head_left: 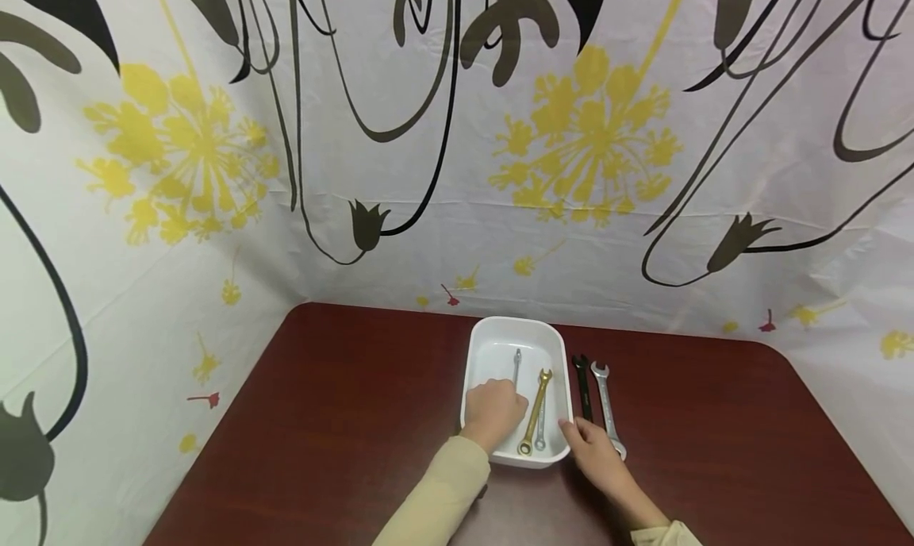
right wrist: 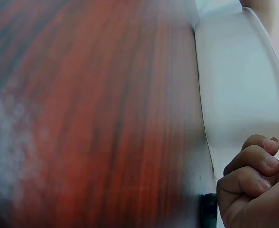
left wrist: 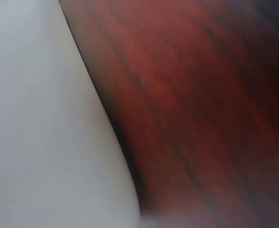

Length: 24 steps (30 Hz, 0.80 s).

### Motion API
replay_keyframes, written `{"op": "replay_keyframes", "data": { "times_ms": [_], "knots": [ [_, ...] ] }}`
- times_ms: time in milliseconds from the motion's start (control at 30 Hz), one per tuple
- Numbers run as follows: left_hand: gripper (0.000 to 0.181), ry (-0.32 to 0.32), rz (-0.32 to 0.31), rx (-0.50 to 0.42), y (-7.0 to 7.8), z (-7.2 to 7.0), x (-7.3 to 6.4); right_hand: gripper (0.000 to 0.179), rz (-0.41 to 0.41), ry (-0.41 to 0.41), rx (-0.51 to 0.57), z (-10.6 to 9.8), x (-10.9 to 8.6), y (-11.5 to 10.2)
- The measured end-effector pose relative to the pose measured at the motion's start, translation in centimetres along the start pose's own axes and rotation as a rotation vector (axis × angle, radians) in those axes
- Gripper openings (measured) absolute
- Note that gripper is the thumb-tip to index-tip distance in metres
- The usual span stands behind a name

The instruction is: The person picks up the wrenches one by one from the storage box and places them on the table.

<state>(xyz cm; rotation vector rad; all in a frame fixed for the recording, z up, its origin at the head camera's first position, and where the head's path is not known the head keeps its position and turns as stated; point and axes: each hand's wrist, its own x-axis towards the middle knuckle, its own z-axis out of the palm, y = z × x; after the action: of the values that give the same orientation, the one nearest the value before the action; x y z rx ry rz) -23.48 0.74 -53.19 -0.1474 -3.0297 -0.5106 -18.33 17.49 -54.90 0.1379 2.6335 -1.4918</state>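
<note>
My left hand is inside the white tray, its fingers curled at the lower end of a small silver wrench whose upper end shows beyond the knuckles. The fingertips are hidden under the hand. To its right in the tray, a gold combination wrench lies across another silver wrench. At the tray's near right corner, my right hand grips the rim. In the right wrist view, the curled fingers show against the tray's outer wall.
Right of the tray lie a black wrench and a larger silver wrench, the latter partly behind my right hand. A dark red wood table bears everything. Patterned white cloth hangs behind and beside it.
</note>
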Motion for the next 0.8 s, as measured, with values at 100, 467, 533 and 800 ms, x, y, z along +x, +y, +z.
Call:
{"op": "replay_keyframes", "data": {
  "times_ms": [100,467,533,800],
  "knots": [
    [0.035,0.013,0.011,-0.024,0.0,-0.1,0.0,0.033,-0.001,0.002,-0.004,0.0,0.0,0.0],
    [0.033,0.149,0.037,-0.120,-0.2,-0.5,-0.1,0.034,-0.004,0.002,0.005,0.0,-0.1,-0.1],
    [0.032,0.175,0.035,-0.127,-0.2,-0.6,-0.1,0.034,-0.005,0.000,0.005,0.0,-0.1,-0.1],
    [0.029,0.250,0.003,-0.170,-0.7,-2.1,-0.2,0.033,-0.007,-0.007,0.018,0.0,-0.1,-0.2]
  ]
}}
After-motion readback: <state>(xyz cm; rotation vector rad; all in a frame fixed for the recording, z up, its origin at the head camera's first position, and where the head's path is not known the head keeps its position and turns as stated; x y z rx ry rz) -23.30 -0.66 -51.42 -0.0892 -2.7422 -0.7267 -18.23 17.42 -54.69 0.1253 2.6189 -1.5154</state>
